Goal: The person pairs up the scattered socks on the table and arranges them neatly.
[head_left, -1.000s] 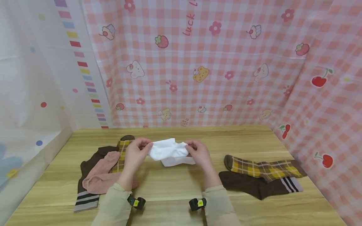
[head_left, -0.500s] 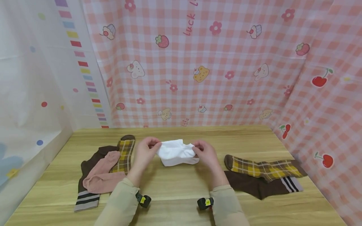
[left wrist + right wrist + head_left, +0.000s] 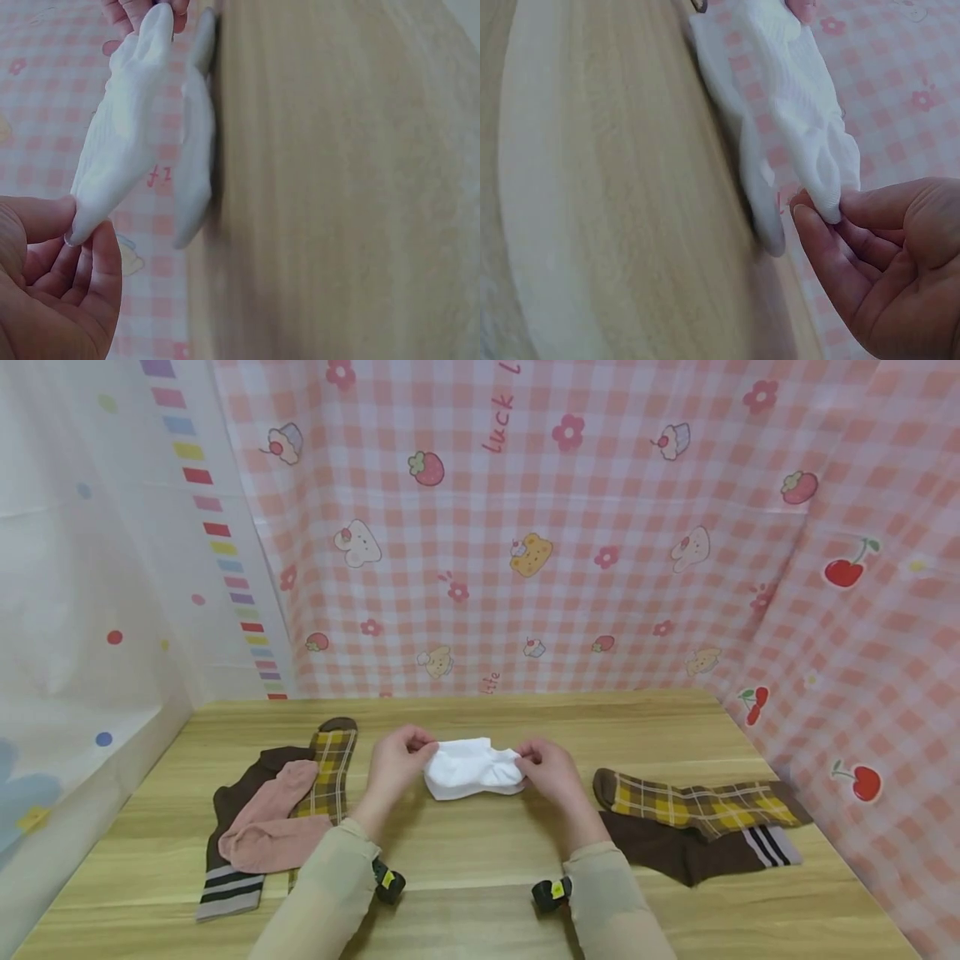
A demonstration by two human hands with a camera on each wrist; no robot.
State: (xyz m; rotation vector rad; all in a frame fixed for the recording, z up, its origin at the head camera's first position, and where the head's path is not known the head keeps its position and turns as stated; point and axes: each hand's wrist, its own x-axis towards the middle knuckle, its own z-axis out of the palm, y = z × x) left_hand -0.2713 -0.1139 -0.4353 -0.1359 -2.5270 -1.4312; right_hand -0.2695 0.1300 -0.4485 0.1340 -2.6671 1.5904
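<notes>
A white ankle sock (image 3: 471, 763) is stretched level between both hands over the middle of the table. My left hand (image 3: 396, 767) pinches one end of it between thumb and fingers. The other end is pinched by my right hand (image 3: 553, 773). Beneath it lies a second white sock (image 3: 196, 150), flat on the wood; in both wrist views a gap separates the two. From the head view the upper sock covers most of the lower one, leaving only its near edge in sight.
On the table (image 3: 480, 893), a pink sock (image 3: 262, 827), a dark brown striped-cuff sock (image 3: 232, 806) and a yellow plaid sock (image 3: 333, 768) overlap at left. Another plaid sock (image 3: 697, 802) and brown sock (image 3: 667, 847) lie at right. A checked curtain (image 3: 480, 527) hangs behind.
Both hands have moved right and slightly down with the white sock, bringing it over the one on the table. The socks at left and right have stayed put.
</notes>
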